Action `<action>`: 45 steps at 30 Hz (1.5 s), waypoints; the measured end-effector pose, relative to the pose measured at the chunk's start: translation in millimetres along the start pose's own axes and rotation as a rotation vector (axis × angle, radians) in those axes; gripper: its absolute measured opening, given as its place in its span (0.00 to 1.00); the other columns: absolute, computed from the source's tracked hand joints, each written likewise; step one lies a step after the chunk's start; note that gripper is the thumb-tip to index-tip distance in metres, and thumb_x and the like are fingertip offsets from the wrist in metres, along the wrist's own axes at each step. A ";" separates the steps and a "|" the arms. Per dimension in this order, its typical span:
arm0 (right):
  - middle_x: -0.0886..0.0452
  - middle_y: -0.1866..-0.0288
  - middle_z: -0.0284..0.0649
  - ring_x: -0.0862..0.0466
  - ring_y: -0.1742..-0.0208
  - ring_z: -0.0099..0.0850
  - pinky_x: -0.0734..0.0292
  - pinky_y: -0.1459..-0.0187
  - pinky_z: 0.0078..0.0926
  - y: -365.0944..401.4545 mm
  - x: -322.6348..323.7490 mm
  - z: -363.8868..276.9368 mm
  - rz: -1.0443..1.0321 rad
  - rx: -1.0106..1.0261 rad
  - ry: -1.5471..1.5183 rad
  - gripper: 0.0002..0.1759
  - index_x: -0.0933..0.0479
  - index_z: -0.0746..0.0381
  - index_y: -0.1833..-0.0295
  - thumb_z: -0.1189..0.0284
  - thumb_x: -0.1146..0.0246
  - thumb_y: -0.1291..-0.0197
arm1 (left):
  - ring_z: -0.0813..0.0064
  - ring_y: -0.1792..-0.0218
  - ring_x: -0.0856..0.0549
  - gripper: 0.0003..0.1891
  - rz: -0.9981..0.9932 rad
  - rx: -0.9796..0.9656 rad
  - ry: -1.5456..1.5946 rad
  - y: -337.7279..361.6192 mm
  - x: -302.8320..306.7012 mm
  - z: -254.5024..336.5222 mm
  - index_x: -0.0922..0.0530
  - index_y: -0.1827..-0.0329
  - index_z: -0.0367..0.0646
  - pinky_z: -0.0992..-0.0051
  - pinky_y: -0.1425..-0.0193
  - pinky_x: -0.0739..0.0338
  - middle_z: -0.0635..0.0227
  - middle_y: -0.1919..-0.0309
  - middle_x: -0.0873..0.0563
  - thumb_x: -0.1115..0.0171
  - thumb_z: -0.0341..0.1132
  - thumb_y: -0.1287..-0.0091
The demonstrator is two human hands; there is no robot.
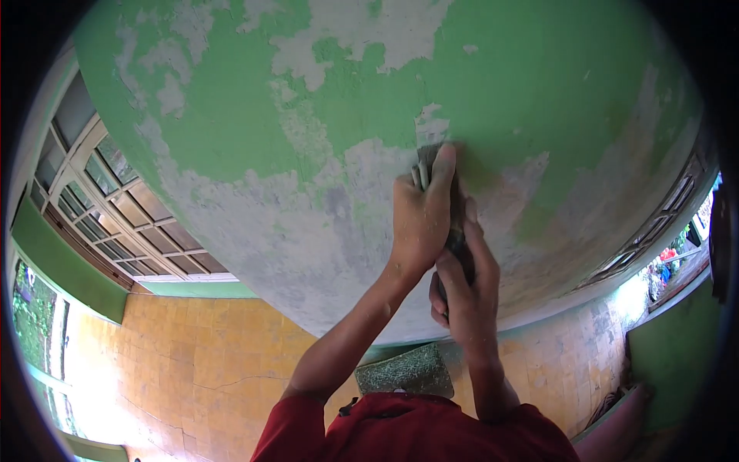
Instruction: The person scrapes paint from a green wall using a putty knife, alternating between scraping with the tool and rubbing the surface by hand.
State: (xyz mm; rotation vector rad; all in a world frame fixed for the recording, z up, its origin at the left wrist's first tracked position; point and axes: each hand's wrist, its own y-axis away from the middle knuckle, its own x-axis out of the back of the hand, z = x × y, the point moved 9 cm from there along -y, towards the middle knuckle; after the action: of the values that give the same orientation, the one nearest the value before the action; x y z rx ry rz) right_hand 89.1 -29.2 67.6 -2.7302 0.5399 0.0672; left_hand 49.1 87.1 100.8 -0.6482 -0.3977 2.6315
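Note:
A paint scraper (459, 248) with a dark handle is pressed against the wall (531, 85), its blade end pointing up. My right hand (471, 289) is wrapped round the handle. Higher up, my left hand (422, 212) is closed about the blade end, with its thumb lying along the tool. Green paint covers the upper wall, while large grey-white patches of bare plaster show around and below the blade. Just above the scraper is a small pale patch where paint has come off. The blade's edge is mostly hidden by my left fingers.
Below me stands a dark, flat-topped surface (408, 371) strewn with pale flakes. Yellow floor tiles (196, 346) extend to both sides. White-framed glass doors (127, 196) are at left, a window (647, 223) at right. A low green wall (681, 346) stands at lower right.

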 end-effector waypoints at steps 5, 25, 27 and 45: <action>0.25 0.69 0.31 0.32 0.83 0.13 0.38 0.85 0.17 -12.7 -10.4 -32.2 -0.034 -0.017 -0.077 0.37 0.45 0.62 0.14 0.78 0.46 0.27 | 0.78 0.78 0.19 0.19 -0.097 -0.045 -0.011 -13.8 -11.2 36.6 0.21 0.62 0.40 0.75 0.73 0.23 0.70 0.75 0.19 0.46 0.45 0.16; 0.26 0.69 0.31 0.32 0.83 0.14 0.41 0.86 0.16 -22.6 -17.2 -41.3 -0.034 0.051 -0.079 0.37 0.46 0.60 0.14 0.77 0.46 0.27 | 0.77 0.78 0.19 0.20 -0.100 -0.085 0.020 -18.9 -9.1 48.0 0.23 0.65 0.41 0.75 0.72 0.23 0.67 0.76 0.18 0.46 0.47 0.16; 0.25 0.68 0.30 0.32 0.84 0.13 0.40 0.86 0.16 -38.8 -24.0 -71.1 -0.039 0.083 -0.091 0.38 0.46 0.59 0.13 0.77 0.47 0.27 | 0.78 0.78 0.19 0.19 -0.154 -0.153 -0.004 -37.9 -21.3 84.0 0.22 0.62 0.40 0.76 0.72 0.23 0.68 0.75 0.17 0.46 0.46 0.17; 0.26 0.68 0.30 0.32 0.82 0.13 0.39 0.85 0.15 -35.8 -22.2 -59.9 -0.047 0.048 -0.057 0.36 0.44 0.60 0.15 0.76 0.45 0.26 | 0.82 0.76 0.22 0.21 -0.085 -0.121 0.036 -30.0 -11.7 70.4 0.22 0.68 0.39 0.76 0.73 0.29 0.71 0.76 0.19 0.44 0.45 0.17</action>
State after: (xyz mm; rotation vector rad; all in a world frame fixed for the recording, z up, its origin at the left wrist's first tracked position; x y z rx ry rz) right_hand 80.7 -11.4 138.1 -2.6844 0.4547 0.1185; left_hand 33.2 95.9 176.0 -0.7005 -0.5649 2.5267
